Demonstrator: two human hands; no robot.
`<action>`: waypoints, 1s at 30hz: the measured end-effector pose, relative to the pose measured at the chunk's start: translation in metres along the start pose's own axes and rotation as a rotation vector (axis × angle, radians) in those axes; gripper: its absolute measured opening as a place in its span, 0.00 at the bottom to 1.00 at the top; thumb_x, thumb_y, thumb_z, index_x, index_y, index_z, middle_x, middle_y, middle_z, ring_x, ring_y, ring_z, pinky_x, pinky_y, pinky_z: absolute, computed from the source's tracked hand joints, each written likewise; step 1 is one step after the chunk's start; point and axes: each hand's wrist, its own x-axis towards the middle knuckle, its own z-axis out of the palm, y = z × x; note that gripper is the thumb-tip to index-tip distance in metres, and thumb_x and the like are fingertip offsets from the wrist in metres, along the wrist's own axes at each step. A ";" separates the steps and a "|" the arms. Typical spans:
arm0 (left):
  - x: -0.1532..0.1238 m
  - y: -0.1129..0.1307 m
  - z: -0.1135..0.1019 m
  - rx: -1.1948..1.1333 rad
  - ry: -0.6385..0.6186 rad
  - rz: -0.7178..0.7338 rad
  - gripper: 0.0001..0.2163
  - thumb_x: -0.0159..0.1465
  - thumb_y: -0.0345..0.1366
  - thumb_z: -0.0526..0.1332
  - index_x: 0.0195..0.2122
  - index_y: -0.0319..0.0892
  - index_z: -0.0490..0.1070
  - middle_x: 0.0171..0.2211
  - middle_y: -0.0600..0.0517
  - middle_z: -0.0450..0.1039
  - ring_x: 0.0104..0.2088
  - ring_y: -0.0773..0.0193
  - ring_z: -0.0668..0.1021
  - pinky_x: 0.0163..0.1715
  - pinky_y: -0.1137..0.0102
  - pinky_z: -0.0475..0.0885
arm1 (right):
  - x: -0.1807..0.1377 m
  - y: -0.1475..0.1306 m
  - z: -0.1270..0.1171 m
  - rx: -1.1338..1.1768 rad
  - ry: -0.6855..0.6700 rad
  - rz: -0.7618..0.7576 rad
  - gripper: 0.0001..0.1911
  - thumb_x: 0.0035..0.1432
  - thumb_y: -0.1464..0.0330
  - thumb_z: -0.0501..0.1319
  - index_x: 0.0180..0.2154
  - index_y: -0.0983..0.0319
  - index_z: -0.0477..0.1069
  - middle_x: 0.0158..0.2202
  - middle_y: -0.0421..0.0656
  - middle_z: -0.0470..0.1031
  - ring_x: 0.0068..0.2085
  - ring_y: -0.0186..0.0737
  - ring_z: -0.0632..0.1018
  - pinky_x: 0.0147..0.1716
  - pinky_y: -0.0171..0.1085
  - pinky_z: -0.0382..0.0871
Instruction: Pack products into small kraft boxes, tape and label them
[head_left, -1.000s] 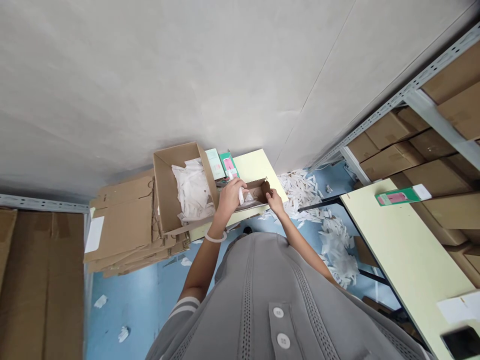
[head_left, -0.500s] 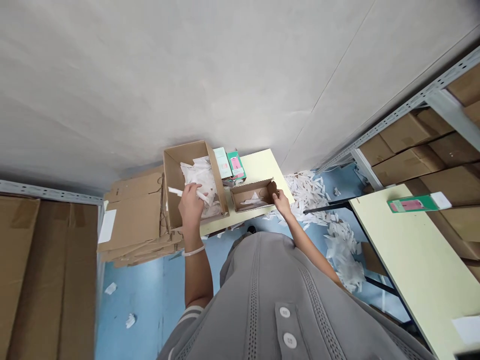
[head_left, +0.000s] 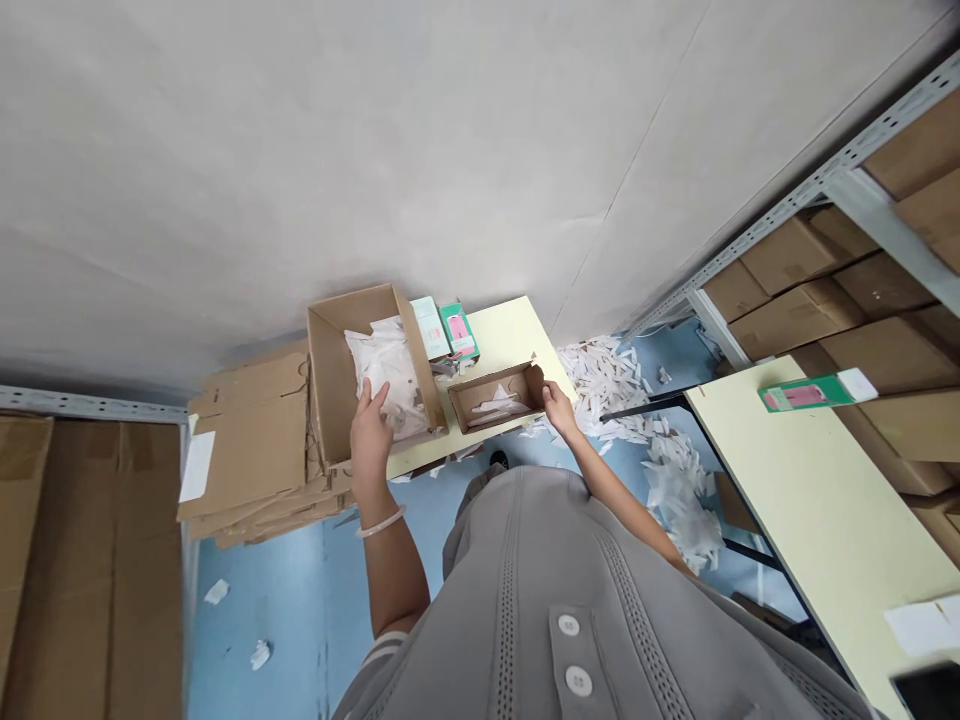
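Note:
My left hand (head_left: 370, 425) reaches into a large open cardboard box (head_left: 330, 385) and rests on the white plastic bags (head_left: 390, 375) piled inside, fingers partly spread. My right hand (head_left: 559, 408) grips the right end of a small open cardboard box (head_left: 480, 398) that holds a few white pieces. Both boxes sit on a pale yellow table (head_left: 510, 335). Two green and pink product packs (head_left: 450, 332) lie behind the small box.
Flattened cardboard sheets (head_left: 251, 450) are stacked left of the big box. White paper strips (head_left: 637, 420) litter the blue floor. A second pale yellow table (head_left: 810, 500) carries a green pack (head_left: 806, 392). Metal shelving with brown cartons (head_left: 825, 290) stands at the right.
My left hand left the small box, swung left carrying a white strip, and now lies in the large box on the bags. My right hand stayed on the small box.

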 end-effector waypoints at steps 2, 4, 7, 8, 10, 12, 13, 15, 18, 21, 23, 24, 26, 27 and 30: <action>-0.003 0.006 0.000 0.039 0.026 0.007 0.27 0.59 0.23 0.51 0.60 0.43 0.67 0.69 0.45 0.51 0.63 0.49 0.67 0.57 0.57 0.70 | -0.004 0.009 -0.005 0.017 0.018 -0.005 0.22 0.66 0.64 0.46 0.56 0.61 0.68 0.52 0.48 0.75 0.54 0.47 0.73 0.54 0.44 0.66; -0.006 0.017 0.002 0.066 0.050 0.047 0.23 0.62 0.27 0.52 0.59 0.43 0.67 0.68 0.44 0.53 0.63 0.48 0.66 0.59 0.54 0.67 | -0.009 0.018 -0.013 0.017 0.040 0.007 0.22 0.66 0.64 0.46 0.56 0.60 0.68 0.52 0.47 0.75 0.54 0.47 0.73 0.55 0.45 0.65; -0.014 0.044 0.014 0.067 0.016 0.148 0.20 0.66 0.34 0.52 0.59 0.44 0.67 0.67 0.44 0.56 0.65 0.49 0.64 0.62 0.53 0.64 | -0.021 0.033 -0.031 0.005 0.077 0.039 0.22 0.67 0.63 0.47 0.56 0.59 0.68 0.53 0.46 0.75 0.55 0.48 0.73 0.55 0.45 0.66; -0.017 0.056 0.020 0.060 -0.019 0.184 0.19 0.67 0.35 0.51 0.59 0.45 0.67 0.67 0.44 0.57 0.65 0.50 0.64 0.62 0.53 0.63 | -0.025 0.038 -0.038 0.004 0.089 0.052 0.22 0.67 0.64 0.46 0.57 0.59 0.68 0.53 0.47 0.75 0.55 0.48 0.74 0.55 0.45 0.66; -0.027 0.084 0.037 0.039 -0.111 0.258 0.19 0.68 0.37 0.49 0.59 0.45 0.66 0.67 0.44 0.56 0.65 0.50 0.63 0.62 0.53 0.63 | -0.036 0.049 -0.054 0.012 0.116 0.080 0.22 0.67 0.64 0.46 0.57 0.59 0.68 0.54 0.47 0.75 0.55 0.49 0.74 0.54 0.45 0.66; -0.039 0.114 0.058 0.009 -0.203 0.332 0.19 0.69 0.39 0.49 0.60 0.45 0.64 0.67 0.43 0.55 0.66 0.51 0.61 0.62 0.53 0.62 | -0.048 0.063 -0.072 0.033 0.152 0.103 0.23 0.67 0.64 0.46 0.58 0.60 0.67 0.55 0.48 0.74 0.55 0.50 0.73 0.55 0.46 0.66; -0.045 0.128 0.071 -0.009 -0.244 0.366 0.20 0.69 0.40 0.49 0.62 0.44 0.61 0.67 0.42 0.54 0.67 0.51 0.60 0.63 0.54 0.61 | -0.054 0.071 -0.082 0.046 0.176 0.114 0.23 0.67 0.64 0.46 0.58 0.61 0.67 0.56 0.48 0.73 0.56 0.50 0.73 0.55 0.46 0.66; -0.059 0.154 0.097 -0.046 -0.319 0.415 0.24 0.69 0.41 0.49 0.65 0.41 0.55 0.68 0.40 0.52 0.68 0.53 0.57 0.65 0.54 0.57 | -0.068 0.089 -0.103 0.077 0.235 0.145 0.23 0.67 0.64 0.46 0.58 0.60 0.67 0.56 0.47 0.73 0.56 0.50 0.73 0.55 0.46 0.66; -0.079 0.186 0.136 -0.085 -0.475 0.404 0.31 0.69 0.44 0.51 0.69 0.39 0.44 0.70 0.38 0.47 0.69 0.52 0.55 0.65 0.54 0.57 | -0.091 0.122 -0.138 0.125 0.327 0.201 0.23 0.67 0.63 0.45 0.57 0.60 0.68 0.54 0.47 0.75 0.54 0.50 0.74 0.54 0.46 0.66; -0.097 0.215 0.174 -0.090 -0.682 0.330 0.34 0.68 0.46 0.51 0.70 0.40 0.37 0.69 0.35 0.48 0.66 0.49 0.62 0.60 0.53 0.63 | -0.117 0.158 -0.173 0.157 0.433 0.251 0.23 0.67 0.62 0.45 0.56 0.58 0.69 0.53 0.46 0.75 0.53 0.50 0.75 0.53 0.46 0.67; -0.110 0.236 0.199 -0.104 -0.790 0.328 0.34 0.69 0.45 0.51 0.70 0.38 0.37 0.67 0.33 0.54 0.63 0.50 0.67 0.59 0.54 0.65 | -0.137 0.183 -0.196 0.173 0.507 0.286 0.23 0.66 0.62 0.45 0.55 0.58 0.69 0.52 0.46 0.76 0.52 0.50 0.75 0.52 0.47 0.67; -0.118 0.247 0.211 -0.117 -0.836 0.345 0.34 0.69 0.44 0.51 0.70 0.38 0.37 0.66 0.33 0.56 0.62 0.51 0.69 0.59 0.55 0.65 | -0.147 0.195 -0.207 0.184 0.541 0.299 0.23 0.66 0.62 0.45 0.55 0.58 0.70 0.52 0.47 0.76 0.52 0.51 0.75 0.52 0.47 0.68; -0.136 0.273 0.236 -0.141 -0.916 0.410 0.33 0.69 0.44 0.51 0.70 0.40 0.39 0.64 0.35 0.60 0.61 0.52 0.70 0.58 0.57 0.65 | -0.170 0.218 -0.228 0.209 0.614 0.326 0.23 0.66 0.61 0.45 0.55 0.59 0.70 0.52 0.47 0.76 0.52 0.51 0.75 0.52 0.47 0.67; -0.147 0.287 0.247 -0.150 -0.952 0.455 0.32 0.69 0.45 0.51 0.70 0.41 0.41 0.64 0.37 0.62 0.61 0.53 0.70 0.58 0.58 0.65 | -0.181 0.229 -0.239 0.222 0.650 0.343 0.23 0.66 0.61 0.45 0.55 0.59 0.70 0.52 0.47 0.76 0.52 0.51 0.75 0.52 0.47 0.67; -0.178 0.333 0.278 -0.170 -1.046 0.620 0.30 0.69 0.45 0.51 0.69 0.42 0.44 0.63 0.39 0.63 0.60 0.56 0.71 0.59 0.61 0.65 | -0.215 0.257 -0.266 0.258 0.760 0.431 0.25 0.66 0.59 0.44 0.55 0.60 0.69 0.51 0.48 0.76 0.51 0.51 0.75 0.52 0.47 0.68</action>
